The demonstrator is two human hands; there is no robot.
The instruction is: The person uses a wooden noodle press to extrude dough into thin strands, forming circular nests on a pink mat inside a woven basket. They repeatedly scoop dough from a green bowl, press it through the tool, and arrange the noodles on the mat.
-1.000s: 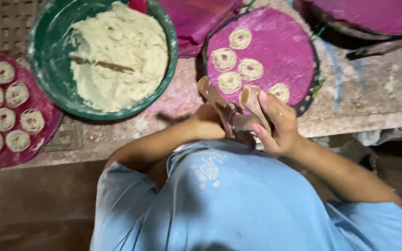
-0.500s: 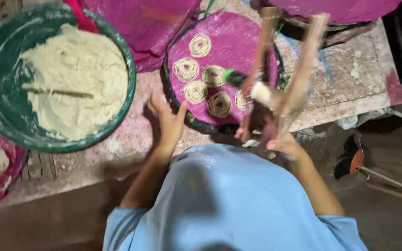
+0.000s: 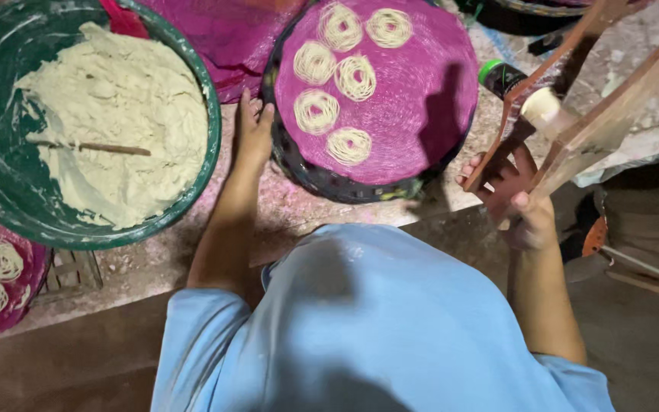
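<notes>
A green basin (image 3: 215, 145) of pale dough stands on the pink-dusted counter (image 3: 306, 217), with a thin stick (image 3: 89, 146) lying across the dough. Right of the basin sits a round tray (image 3: 299, 164) covered in magenta cloth, carrying five coiled noodle nests (image 3: 348, 145). A second magenta-covered tray (image 3: 9, 305) lies below the basin, at the frame's left edge, with more nests on it. A crumpled magenta cloth (image 3: 215, 38) lies between the basin and the round tray, above the left hand.

The left hand (image 3: 252, 130) rests flat in the gap between basin and round tray, fingers together and straight, fingertips against the tray's dark rim. Far right of the basin, past the round tray, the right hand (image 3: 516, 198) curls its fingers around the lower ends of a wooden press (image 3: 596, 91), whose two arms rise apart with a pale cylinder between them. A small dark bottle with a green cap (image 3: 501, 76) lies just left of the press. The counter is rough and powder-stained; the floor beyond is dim brown.
</notes>
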